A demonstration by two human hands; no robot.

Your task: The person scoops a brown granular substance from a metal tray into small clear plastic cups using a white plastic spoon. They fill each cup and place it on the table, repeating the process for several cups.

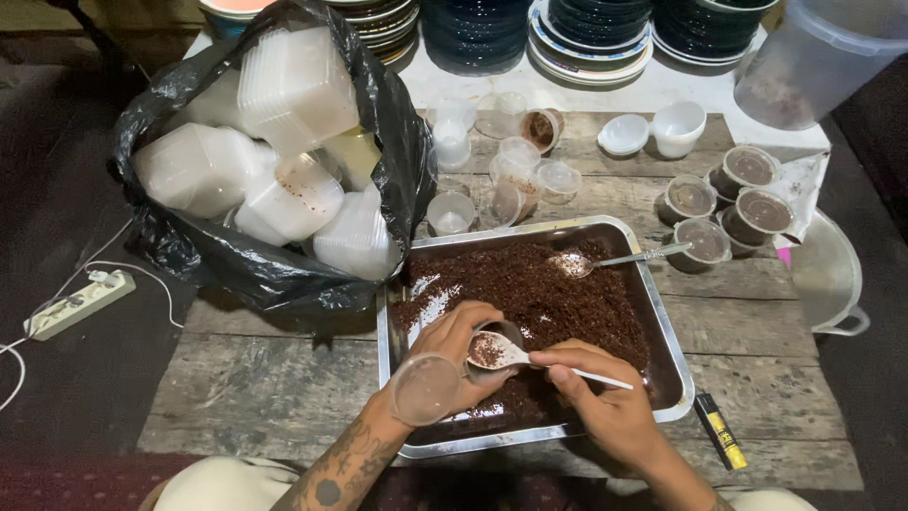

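Left hand curls around a small clear plastic cup, tipped over the steel tray, with the cup's hinged lid hanging open toward the wrist. Right hand pinches a white plastic spoon by the handle, bowl loaded with dark brown crumbs, sitting right at the cup mouth. Best kept over the tray so spill drops back in; level spoonfuls, lid clear of the rim. A metal spoon rests in the crumbs at the far side. Filled cups stand near the tray's far right corner; black bag of empty containers on the left.
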